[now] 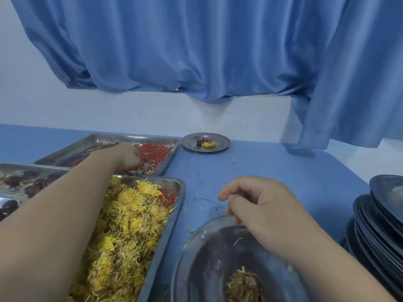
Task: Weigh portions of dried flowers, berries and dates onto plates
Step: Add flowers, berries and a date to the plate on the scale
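- Blue curtain (196, 51) is hung across the back wall, and a blue table (272, 171) is spread below it.
- Three steel trays (177, 214) are set at the left: dried flowers (126, 225) in the nearest, red berries (157, 152) in the far one, dates (32, 184) in the one at the left edge.
- A stack of dark plates (375, 225) is kept at the right edge.
- A near plate (189, 243) is seen at the bottom, with a small tuft (244, 286) of flowers laid in it. A far plate (220, 141) by the wall holds all three ingredients (judged a finished portion).
- The left hand (128, 158) is set among the berries, fingers curled downward; whether any are pinched cannot be told.
- The right hand (257, 205) is held over the near plate's far rim, fingers loosely bent, nothing gripped.
- The berry step is judged to be in hand. Next, a small pinch must be carried across to the near plate without spilling.
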{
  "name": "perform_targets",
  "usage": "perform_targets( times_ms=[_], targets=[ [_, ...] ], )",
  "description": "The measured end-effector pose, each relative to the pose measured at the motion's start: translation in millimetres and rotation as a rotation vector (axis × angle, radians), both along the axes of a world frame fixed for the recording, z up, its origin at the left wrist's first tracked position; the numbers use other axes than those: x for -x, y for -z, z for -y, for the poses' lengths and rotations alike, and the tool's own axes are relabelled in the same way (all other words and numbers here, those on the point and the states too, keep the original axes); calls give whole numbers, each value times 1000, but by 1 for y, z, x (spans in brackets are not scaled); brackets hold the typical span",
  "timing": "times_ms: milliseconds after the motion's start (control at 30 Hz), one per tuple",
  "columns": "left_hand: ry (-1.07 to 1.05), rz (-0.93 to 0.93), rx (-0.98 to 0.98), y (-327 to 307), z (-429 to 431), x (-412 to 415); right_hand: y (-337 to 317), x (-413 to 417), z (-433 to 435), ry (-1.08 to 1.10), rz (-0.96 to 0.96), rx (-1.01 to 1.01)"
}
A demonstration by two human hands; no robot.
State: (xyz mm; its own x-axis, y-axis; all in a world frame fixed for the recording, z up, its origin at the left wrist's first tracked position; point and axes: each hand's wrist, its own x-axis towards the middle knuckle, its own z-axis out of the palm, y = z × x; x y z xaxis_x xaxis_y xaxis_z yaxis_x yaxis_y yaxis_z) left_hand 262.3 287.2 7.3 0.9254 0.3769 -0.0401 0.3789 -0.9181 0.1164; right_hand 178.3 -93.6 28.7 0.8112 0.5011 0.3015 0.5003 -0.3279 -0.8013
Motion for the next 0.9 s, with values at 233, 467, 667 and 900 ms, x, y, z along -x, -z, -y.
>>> perform_targets(
  times_ms=[233, 467, 667, 900],
  targets=[
    [-63, -196, -4, 15, 12, -13, -3, 1, 2, -1, -7, -18],
    [-23, -6, 244, 6, 8, -15, -6, 5, 0, 11, 12, -32],
    [-53, -20, 221, 5, 4, -17, -10, 6, 2, 16, 25, -105],
    [-11, -121, 145, 12, 26, -23, -12, 5, 4, 34, 103, -121]
  ],
)
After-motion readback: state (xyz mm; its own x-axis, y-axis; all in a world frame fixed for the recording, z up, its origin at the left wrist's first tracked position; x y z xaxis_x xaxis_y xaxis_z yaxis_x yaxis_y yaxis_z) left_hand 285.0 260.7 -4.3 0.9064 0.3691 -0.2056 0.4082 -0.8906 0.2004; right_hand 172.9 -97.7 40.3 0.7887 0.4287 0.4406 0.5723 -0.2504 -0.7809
